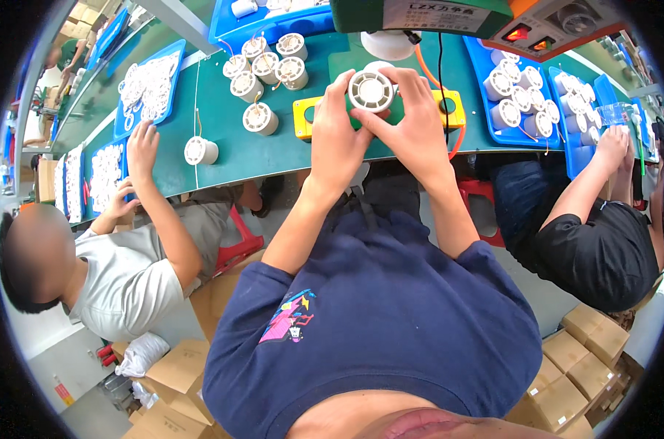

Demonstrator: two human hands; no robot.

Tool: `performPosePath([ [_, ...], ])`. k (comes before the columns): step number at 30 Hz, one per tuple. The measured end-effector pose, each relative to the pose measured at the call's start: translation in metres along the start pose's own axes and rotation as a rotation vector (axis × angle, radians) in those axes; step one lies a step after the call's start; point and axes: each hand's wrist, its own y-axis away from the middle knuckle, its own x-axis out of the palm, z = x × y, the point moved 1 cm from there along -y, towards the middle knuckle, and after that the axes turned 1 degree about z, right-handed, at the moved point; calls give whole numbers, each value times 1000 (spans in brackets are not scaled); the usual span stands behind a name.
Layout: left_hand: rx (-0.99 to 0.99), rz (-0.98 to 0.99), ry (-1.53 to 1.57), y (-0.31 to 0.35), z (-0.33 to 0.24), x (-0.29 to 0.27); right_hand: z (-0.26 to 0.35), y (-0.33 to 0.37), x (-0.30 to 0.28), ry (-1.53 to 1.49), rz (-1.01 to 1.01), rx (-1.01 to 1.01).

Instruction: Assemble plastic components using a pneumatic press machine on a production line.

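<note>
Fingers [412, 80] of both hands curl closely around a white round part [371, 91], its spoked face turned up toward me. From my remote seat I look down on the left hand [336, 143], which grips the part's left side, and the right hand [418, 123], which closes on its right, thumb near the lower edge. The held part shows in front of the middle of the yellow button box [457, 110], whose two ends stick out past the hands; I cannot tell how high above the box it is held.

Taking that box as my mark, I see a cluster of white cylinders [265, 66] with thin leads to its left on the green table [222, 117], and one lone cylinder [200, 151] farther left of it. Well left of the box lies a blue tray [121, 123] of white pieces, a grey-shirted co-worker's hand [143, 150] at the tray's near edge. Beyond the box I have a green machine [420, 16], and an orange cable [458, 143] bends past the box's right end. Right of the box sits a cylinder-filled tray [477, 62]; farther right of it, I make out a black-shirted co-worker's hands [616, 150].
</note>
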Motion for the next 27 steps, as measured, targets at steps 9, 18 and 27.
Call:
performPosePath([
  [9, 37, 28, 159, -36, 25, 30, -29, -29, 2, -12, -85, 28],
  [18, 104, -59, 148, -35, 32, 25, -31, -33, 13, 22, -44, -57],
  [27, 163, -34, 128, -33, 31, 33, -38, -25, 7, -13, -97, 35],
])
